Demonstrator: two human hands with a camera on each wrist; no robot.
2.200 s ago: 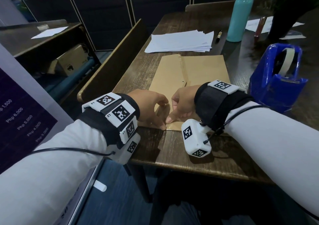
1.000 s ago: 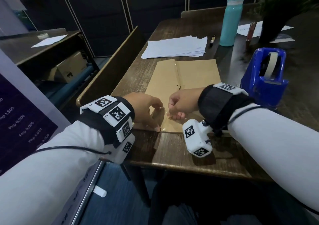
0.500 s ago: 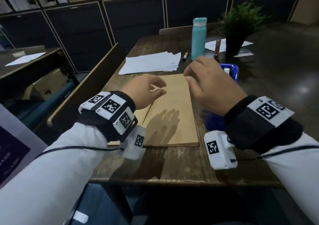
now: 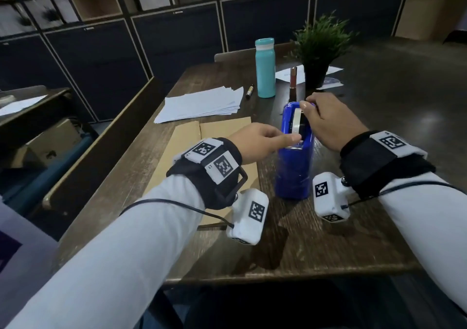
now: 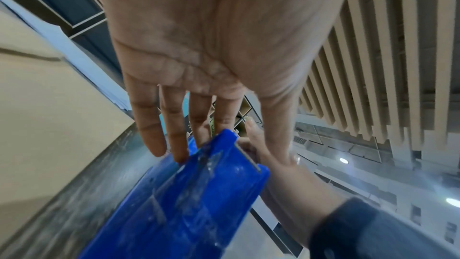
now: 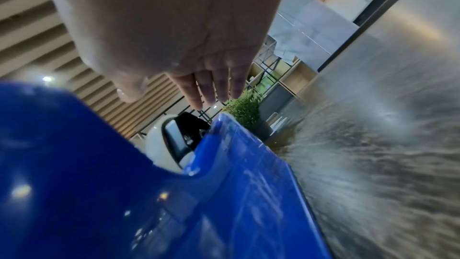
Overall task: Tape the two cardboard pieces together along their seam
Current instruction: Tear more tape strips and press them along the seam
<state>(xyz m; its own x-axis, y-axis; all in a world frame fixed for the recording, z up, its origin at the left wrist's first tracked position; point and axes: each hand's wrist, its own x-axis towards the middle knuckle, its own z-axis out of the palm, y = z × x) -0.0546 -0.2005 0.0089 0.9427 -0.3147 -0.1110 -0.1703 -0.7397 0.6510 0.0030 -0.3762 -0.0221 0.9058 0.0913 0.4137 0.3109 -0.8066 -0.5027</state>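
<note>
Two brown cardboard pieces [image 4: 182, 142] [image 4: 225, 129] lie side by side on the wooden table, their seam [image 4: 200, 131] running away from me. To their right stands a blue tape dispenser [image 4: 294, 174] holding a whitish tape roll [image 4: 297, 121]. My left hand [image 4: 290, 138] reaches across the cardboard with straight fingers that touch the dispenser's [image 5: 199, 204] near top by the cutter. My right hand [image 4: 318, 111] rests over the far top, thumb on the roll. The right wrist view shows its fingers [image 6: 211, 94] extended above the roll [image 6: 159, 145].
A stack of white papers [image 4: 202, 104], a marker [image 4: 250, 91], a teal bottle [image 4: 265, 68] and a potted plant [image 4: 318, 51] stand beyond the cardboard. A wooden divider [image 4: 101, 147] borders the table on the left. The table's front edge [image 4: 278, 275] is close to me.
Both hands have left the near end of the cardboard seam, lifted, and moved right to the tape dispenser. The head view has tilted upward.
</note>
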